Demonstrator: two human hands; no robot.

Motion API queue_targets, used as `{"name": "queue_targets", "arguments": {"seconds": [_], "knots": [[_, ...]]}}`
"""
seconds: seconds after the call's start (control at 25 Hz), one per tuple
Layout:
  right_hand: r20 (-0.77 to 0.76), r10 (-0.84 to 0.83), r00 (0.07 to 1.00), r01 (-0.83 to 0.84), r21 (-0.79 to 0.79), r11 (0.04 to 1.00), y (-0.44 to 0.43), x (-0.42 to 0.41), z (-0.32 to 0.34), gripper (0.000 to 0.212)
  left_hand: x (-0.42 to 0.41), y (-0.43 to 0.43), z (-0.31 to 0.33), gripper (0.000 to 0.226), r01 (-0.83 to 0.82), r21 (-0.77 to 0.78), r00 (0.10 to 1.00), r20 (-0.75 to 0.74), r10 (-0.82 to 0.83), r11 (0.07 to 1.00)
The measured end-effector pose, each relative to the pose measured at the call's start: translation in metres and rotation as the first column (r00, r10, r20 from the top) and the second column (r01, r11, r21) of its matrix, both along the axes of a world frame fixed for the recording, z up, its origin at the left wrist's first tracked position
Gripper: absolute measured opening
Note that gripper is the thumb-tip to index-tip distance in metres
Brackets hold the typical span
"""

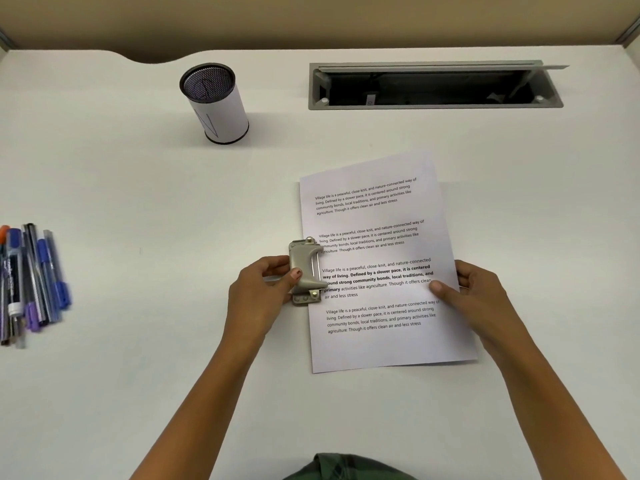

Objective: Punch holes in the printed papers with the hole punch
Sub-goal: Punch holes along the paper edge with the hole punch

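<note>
The printed papers (381, 344) lie as a stack on the white desk, right of centre, turned slightly, with several blocks of text on the top sheet. A grey metal hole punch (306, 270) sits over the middle of the stack's left edge. My left hand (263, 292) grips the punch from the left, thumb on its lever. On the other side, my right hand (471, 292) holds the stack's right edge, thumb lying on the top sheet and fingers at the edge.
A mesh pen cup (215, 103) wrapped in white paper stands at the back, left of centre. An open cable tray (434, 86) is sunk into the desk at the back right. Several pens and markers (31, 282) lie at the left edge.
</note>
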State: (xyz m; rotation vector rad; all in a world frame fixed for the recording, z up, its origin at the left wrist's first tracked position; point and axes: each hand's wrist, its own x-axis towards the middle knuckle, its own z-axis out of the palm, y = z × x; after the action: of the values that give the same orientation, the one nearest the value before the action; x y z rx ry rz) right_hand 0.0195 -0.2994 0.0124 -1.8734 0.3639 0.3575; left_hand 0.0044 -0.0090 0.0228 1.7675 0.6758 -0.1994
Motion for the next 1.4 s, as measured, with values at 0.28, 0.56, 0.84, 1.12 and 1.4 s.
{"name": "queue_targets", "arguments": {"seconds": [0.28, 0.56, 0.84, 1.12, 1.4], "knots": [[-0.012, 0.004, 1.000, -0.004, -0.012, 1.000, 0.001, 0.001, 0.000, 0.026, 0.012, -0.003, 0.005, 0.038, -0.055, -0.015, 0.996, -0.070, 0.054, 0.998], [-0.027, 0.018, 0.999, -0.018, -0.015, 1.000, -0.001, 0.001, 0.000, 0.024, 0.024, 0.000, 0.012, 0.023, -0.072, -0.096, 0.990, -0.131, 0.060, 0.993], [-0.019, 0.019, 1.000, -0.019, 0.003, 1.000, 0.000, 0.000, 0.001, 0.023, 0.027, 0.004, 0.011, 0.025, -0.100, -0.124, 0.981, -0.178, 0.077, 0.987], [-0.036, 0.009, 0.999, -0.007, 0.050, 0.999, -0.003, -0.001, 0.001, 0.023, 0.027, 0.004, 0.011, 0.036, -0.099, -0.161, 0.980, -0.189, 0.068, 0.982], [-0.029, 0.010, 1.000, -0.009, 0.051, 0.999, -0.002, -0.001, -0.001, 0.024, 0.028, 0.002, 0.012, 0.031, -0.105, -0.130, 0.978, -0.192, 0.079, 0.986]]}}
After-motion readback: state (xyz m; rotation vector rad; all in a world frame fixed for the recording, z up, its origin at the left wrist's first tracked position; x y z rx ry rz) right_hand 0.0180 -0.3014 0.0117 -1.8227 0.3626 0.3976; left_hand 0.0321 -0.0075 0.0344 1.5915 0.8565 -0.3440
